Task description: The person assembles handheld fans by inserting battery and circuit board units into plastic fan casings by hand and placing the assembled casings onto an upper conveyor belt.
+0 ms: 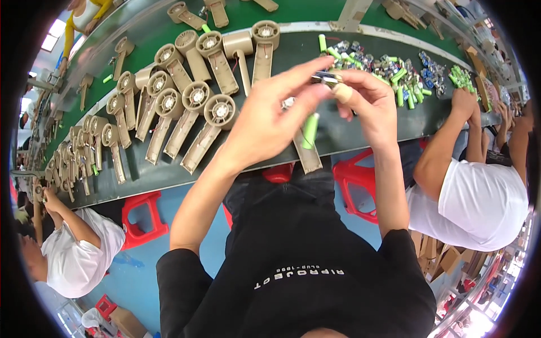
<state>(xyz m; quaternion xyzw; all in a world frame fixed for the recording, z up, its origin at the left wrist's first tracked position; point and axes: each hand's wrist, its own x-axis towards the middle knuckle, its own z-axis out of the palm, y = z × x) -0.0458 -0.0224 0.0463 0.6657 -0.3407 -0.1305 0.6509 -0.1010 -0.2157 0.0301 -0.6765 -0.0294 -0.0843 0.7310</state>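
Note:
Over the dark bench, my left hand (270,115) and my right hand (369,104) come together, their fingertips pinching a small circuit board (326,76) from both sides. A tan covering wraps a fingertip of my right hand. Below the board is a light green cylindrical battery (310,130); whether its wires join the board is hidden by my fingers. That battery lies over the handle of an open tan handheld-fan shell (307,158) near the bench's front edge. My left hand covers the shell's upper part.
Several tan fan shells (220,112) with round heads lie in rows to the left. Loose batteries and boards (400,79) form a heap at the right. A co-worker in white (479,191) sits at the right, another (79,253) at the left. Red stools (143,219) stand by the bench.

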